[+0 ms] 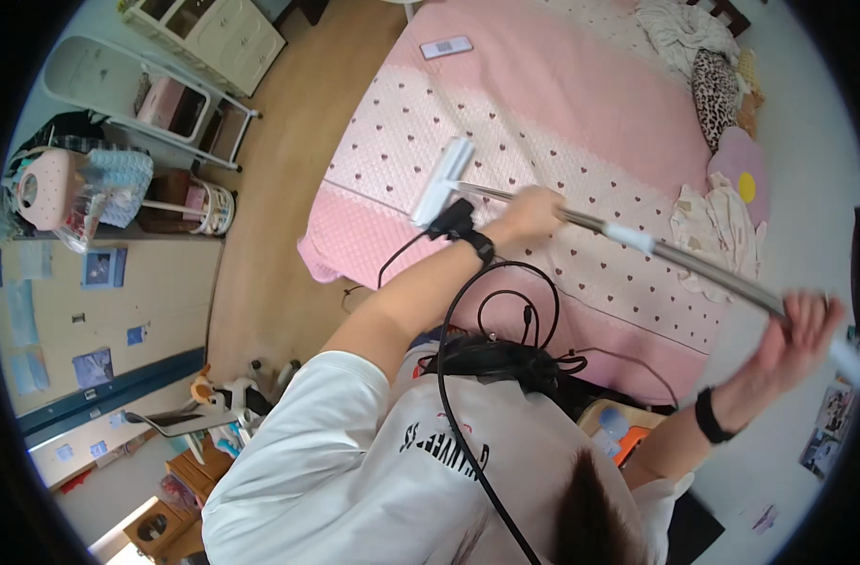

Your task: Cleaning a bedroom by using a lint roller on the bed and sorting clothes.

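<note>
A long metal pole (707,267) with a white sleeve partway along it crosses in front of me above the bed. Its far end carries a white bar-shaped head (442,182); I cannot tell whether that is a mop or a lint roller. The head is over the heart-patterned quilted bedspread (392,118), near the bed's left side, and whether it presses on the cloth is unclear. My left hand (533,212) is wrapped round the pole near the head. My right hand (806,325), slightly blurred, grips it near the other end, at the far right.
A phone (447,47) lies on the bed's far left. Crumpled clothes (717,221), a purple cushion (739,174) and a leopard-print pillow (715,94) line its right side. A black cable (442,377) loops before my chest. Left of the wooden floor (270,188) stand a rack and cabinets.
</note>
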Tool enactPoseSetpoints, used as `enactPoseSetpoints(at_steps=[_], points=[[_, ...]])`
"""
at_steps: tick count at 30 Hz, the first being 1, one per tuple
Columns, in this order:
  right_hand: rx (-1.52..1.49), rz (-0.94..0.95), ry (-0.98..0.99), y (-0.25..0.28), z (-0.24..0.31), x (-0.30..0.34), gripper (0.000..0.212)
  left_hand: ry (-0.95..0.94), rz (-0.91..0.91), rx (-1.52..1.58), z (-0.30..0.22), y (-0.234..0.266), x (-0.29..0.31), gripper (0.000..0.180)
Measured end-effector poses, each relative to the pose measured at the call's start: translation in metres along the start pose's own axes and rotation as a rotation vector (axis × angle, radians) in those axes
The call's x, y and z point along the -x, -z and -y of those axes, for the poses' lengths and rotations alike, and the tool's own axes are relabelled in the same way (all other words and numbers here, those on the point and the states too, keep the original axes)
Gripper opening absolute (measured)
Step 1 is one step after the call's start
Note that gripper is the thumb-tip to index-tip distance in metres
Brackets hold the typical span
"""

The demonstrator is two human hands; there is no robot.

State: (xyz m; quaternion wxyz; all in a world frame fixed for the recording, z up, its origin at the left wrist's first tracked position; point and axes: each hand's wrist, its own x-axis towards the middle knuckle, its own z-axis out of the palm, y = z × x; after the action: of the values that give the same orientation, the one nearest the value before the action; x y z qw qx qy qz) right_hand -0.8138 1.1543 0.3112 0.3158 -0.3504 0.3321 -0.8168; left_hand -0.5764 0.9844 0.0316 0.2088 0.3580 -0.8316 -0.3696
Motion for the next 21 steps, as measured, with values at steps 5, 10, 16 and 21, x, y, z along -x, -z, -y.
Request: enactPoseSetpoints(at_steps=[5,10,16,21], points=[[0.421,-0.394,0.265,0.035,0.092,0.031,0.017,-0.156,0.268,0.090,-0.079,-0.093,-0.005,0.013],[0.216,-0.164,0.252,0.064,0.107,0.049,0.020,-0.265,0.335,0.070,-0.086,-0.090,-0.001,0.021],[0.026,-0.416,0.102,0.009,-0.078,0.062,0.018,-0.042,0.086,-0.188,0.074,0.001,0.010,0.017],[-0.053,-0.444,-0.061,-0.021,-0.113,0.088,0.017,0.085,0.086,-0.291,0.092,0.045,0.020,0.024]])
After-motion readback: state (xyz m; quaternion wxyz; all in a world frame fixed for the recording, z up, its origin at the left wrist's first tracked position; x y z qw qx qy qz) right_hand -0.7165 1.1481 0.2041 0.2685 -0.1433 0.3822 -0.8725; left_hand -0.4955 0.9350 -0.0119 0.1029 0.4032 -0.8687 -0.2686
